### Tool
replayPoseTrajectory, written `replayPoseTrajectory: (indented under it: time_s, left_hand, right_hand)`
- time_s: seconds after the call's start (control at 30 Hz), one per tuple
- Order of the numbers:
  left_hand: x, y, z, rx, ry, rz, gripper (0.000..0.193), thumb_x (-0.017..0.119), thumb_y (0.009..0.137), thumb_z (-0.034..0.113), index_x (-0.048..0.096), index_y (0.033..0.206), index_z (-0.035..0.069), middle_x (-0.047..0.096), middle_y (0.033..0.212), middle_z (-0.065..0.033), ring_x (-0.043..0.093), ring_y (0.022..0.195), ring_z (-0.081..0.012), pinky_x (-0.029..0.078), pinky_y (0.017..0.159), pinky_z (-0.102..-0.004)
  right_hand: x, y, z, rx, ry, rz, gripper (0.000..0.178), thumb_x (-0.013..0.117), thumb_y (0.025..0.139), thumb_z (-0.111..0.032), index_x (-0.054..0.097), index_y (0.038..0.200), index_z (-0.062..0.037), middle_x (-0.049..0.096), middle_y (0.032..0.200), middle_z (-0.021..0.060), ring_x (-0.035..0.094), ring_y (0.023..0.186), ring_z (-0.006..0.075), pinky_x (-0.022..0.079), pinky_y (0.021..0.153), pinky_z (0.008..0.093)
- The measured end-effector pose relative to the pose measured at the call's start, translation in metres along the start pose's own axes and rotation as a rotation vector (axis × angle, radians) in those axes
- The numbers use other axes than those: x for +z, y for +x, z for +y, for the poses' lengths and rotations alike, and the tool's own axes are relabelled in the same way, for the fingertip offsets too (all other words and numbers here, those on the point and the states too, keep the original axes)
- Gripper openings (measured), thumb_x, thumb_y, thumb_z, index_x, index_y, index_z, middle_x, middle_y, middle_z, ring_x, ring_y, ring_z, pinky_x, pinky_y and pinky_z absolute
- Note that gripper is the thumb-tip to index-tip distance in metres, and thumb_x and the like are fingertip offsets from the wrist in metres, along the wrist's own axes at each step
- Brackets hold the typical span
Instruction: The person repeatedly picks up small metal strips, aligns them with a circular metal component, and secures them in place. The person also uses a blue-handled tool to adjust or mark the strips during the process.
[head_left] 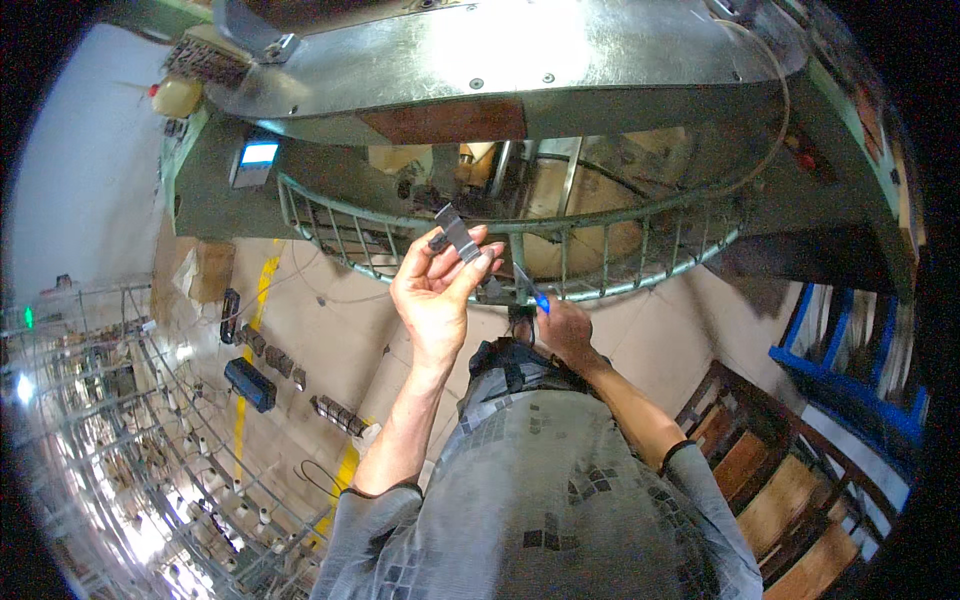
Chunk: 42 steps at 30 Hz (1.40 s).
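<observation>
A worker's left hand (432, 290) pinches a small flat grey metal strip (457, 232) between fingertips, raised before the green guard ring (420, 225) of a large circular knitting machine (520, 60); the piece looks light, stiff and thin, best gripped by its edges. The right hand (563, 328) closes around a blue-tipped tool (533, 288) beneath the ring, above a tan workshop floor (330, 330) beside a yarn creel (120, 440).

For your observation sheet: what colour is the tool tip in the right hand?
Blue: the tool tip by the right hand, head view.
</observation>
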<state>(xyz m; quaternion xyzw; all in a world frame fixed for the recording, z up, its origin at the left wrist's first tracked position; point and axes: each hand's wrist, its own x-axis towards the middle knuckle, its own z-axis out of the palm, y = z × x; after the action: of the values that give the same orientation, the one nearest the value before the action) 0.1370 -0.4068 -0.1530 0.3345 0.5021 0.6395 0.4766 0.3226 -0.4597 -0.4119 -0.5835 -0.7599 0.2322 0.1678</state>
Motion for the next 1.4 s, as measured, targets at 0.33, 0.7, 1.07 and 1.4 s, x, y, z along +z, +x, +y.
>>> replayPoseTrajectory:
  time_s: [0.33, 0.7, 1.07, 1.4]
  left_hand:
    - [-0.006, -0.037, -0.003, 0.302, 0.251, 0.132, 0.044, 0.063, 0.090, -0.014, 0.055, 0.131, -0.003, 0.067, 0.124, -0.0190, 0.068, 0.110, -0.0284, 0.057, 0.097, -0.0388]
    - [-0.022, -0.038, 0.002, 0.345, 0.163, 0.253, 0.048, 0.064, 0.087, -0.016, 0.054, 0.132, -0.002, 0.069, 0.120, -0.0186, 0.071, 0.102, -0.0282, 0.062, 0.089, -0.0408]
    - [-0.038, -0.012, 0.024, 0.123, -0.216, 0.401, 0.052, 0.064, 0.085, -0.015, 0.045, 0.131, 0.002, 0.062, 0.124, -0.0216, 0.072, 0.089, -0.0350, 0.066, 0.077, -0.0490]
    - [-0.037, -0.002, 0.024, 0.019, -0.229, 0.356, 0.049, 0.063, 0.086, -0.015, 0.045, 0.129, 0.000, 0.061, 0.124, -0.0209, 0.072, 0.091, -0.0330, 0.065, 0.080, -0.0468]
  right_hand:
    - [-0.167, 0.016, -0.064, 0.029, 1.069, -0.410, 0.024, 0.075, 0.087, -0.025, 0.070, 0.094, -0.0030, 0.066, 0.084, 0.0043, 0.058, 0.064, 0.0090, 0.049, 0.061, 0.0261]
    - [-0.220, 0.028, -0.128, 0.062, 0.525, -0.479, 0.032, 0.077, 0.086, -0.027, 0.067, 0.075, 0.0011, 0.060, 0.058, 0.0091, 0.052, 0.055, 0.0116, 0.043, 0.053, 0.0358]
    - [-0.218, 0.026, -0.132, -0.048, 0.558, -0.382, 0.030, 0.076, 0.086, -0.026, 0.067, 0.080, 0.0027, 0.063, 0.065, 0.0204, 0.062, 0.060, 0.0287, 0.047, 0.059, 0.0424]
    - [-0.176, 0.028, -0.074, -0.183, 0.474, -0.055, 0.027, 0.078, 0.084, -0.025, 0.067, 0.086, -0.0003, 0.066, 0.078, 0.0188, 0.064, 0.073, 0.0392, 0.052, 0.069, 0.0464]
